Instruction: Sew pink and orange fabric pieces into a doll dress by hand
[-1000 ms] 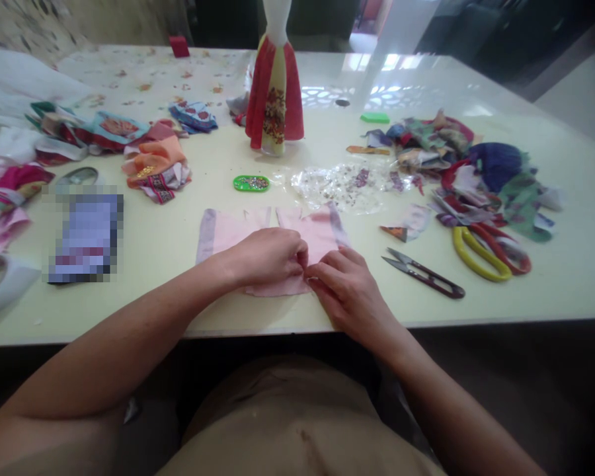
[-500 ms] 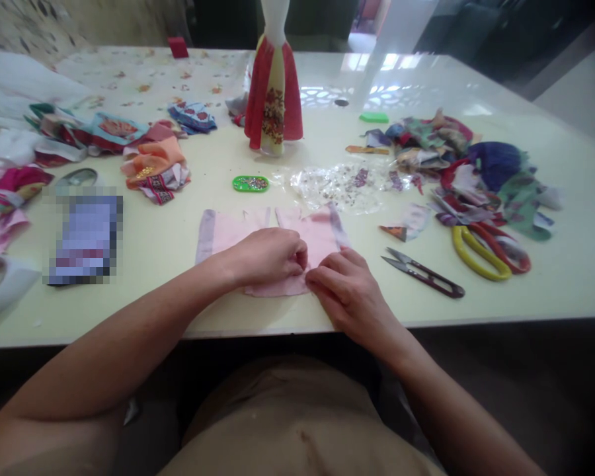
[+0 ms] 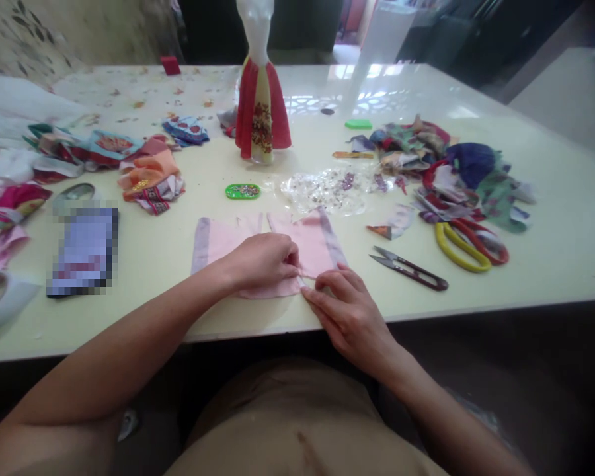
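Observation:
A pink cloth piece [image 3: 313,242] with grey side strips lies flat near the table's front edge. My left hand [image 3: 262,261] rests on its lower middle with fingers curled, pinching the fabric. My right hand [image 3: 347,311] sits at the cloth's lower right corner, fingertips pressed together on the hem, close to the left fingertips. A thin pink strand runs between the two hands.
Black thread snips [image 3: 409,268] lie right of the cloth, yellow and red scissors [image 3: 463,241] beyond them by a scrap pile [image 3: 451,172]. A bottle dressed in red cloth [image 3: 260,116] stands behind. A green bead tray [image 3: 242,191], plastic bag [image 3: 324,188] and folded fabrics [image 3: 149,178] lie around.
The camera tilted slightly, shifting the scene down and left. My right hand slid a little back from the cloth, drawing out a thin strand. The left hand kept its hold.

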The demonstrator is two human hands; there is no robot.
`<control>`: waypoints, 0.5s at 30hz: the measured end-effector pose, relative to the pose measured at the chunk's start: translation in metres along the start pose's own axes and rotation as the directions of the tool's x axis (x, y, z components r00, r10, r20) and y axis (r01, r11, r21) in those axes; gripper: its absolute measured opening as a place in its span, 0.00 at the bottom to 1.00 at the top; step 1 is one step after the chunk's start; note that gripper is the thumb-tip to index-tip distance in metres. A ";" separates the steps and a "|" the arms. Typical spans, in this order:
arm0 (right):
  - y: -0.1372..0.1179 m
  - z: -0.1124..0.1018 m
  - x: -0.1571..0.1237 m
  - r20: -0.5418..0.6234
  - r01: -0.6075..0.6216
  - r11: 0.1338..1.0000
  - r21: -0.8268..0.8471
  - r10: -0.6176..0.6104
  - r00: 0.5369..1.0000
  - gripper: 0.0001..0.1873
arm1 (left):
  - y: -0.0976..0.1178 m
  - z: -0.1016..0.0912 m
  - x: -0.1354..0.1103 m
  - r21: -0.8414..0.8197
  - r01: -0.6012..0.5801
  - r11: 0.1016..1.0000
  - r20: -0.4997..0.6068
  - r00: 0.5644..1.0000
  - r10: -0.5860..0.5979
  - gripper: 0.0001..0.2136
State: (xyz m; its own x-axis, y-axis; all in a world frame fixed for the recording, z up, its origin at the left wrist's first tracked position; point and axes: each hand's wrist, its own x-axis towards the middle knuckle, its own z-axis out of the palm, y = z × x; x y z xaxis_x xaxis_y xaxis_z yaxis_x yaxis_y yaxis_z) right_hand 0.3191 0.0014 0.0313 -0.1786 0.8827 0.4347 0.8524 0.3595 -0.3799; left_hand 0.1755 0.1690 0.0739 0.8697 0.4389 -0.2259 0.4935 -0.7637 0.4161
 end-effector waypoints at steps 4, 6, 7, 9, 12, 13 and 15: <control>-0.001 0.000 -0.003 -0.088 -0.072 0.984 0.163 0.088 0.992 0.13 | 0.000 -0.002 -0.003 0.044 -0.100 0.994 -0.064 0.993 0.103 0.09; -0.001 -0.001 -0.004 -0.157 -0.102 0.968 0.231 0.140 0.978 0.12 | 0.001 -0.001 -0.005 0.041 -0.164 0.986 -0.073 0.983 0.166 0.10; 0.000 -0.001 -0.005 -0.180 -0.117 0.960 0.255 0.166 0.969 0.11 | 0.002 -0.001 -0.005 0.027 -0.187 0.982 -0.067 0.980 0.188 0.10; 0.001 -0.001 -0.005 -0.203 -0.143 0.947 0.287 0.206 0.957 0.10 | 0.003 0.001 -0.006 0.003 -0.217 0.976 -0.054 0.975 0.217 0.09; 0.001 -0.002 -0.005 -0.214 -0.170 0.936 0.307 0.242 0.946 0.08 | 0.003 0.003 -0.005 0.000 -0.252 0.968 -0.055 0.966 0.252 0.07; 0.001 -0.002 -0.005 -0.214 -0.179 0.933 0.313 0.253 0.943 0.08 | 0.002 0.004 -0.004 0.001 -0.267 0.964 -0.054 0.962 0.267 0.07; 0.001 -0.003 -0.004 -0.213 -0.202 0.922 0.329 0.281 0.936 0.07 | 0.002 0.003 -0.004 0.006 -0.294 0.956 -0.048 0.955 0.294 0.08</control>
State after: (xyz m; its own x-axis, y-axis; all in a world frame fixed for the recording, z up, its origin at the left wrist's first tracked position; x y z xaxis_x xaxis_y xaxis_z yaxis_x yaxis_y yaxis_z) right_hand 0.3219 -0.0028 0.0315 0.1774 0.8625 0.4739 0.6607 0.2525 -0.7069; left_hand 0.1734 0.1643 0.0725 0.9748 0.2170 -0.0513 0.2160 -0.8619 0.4587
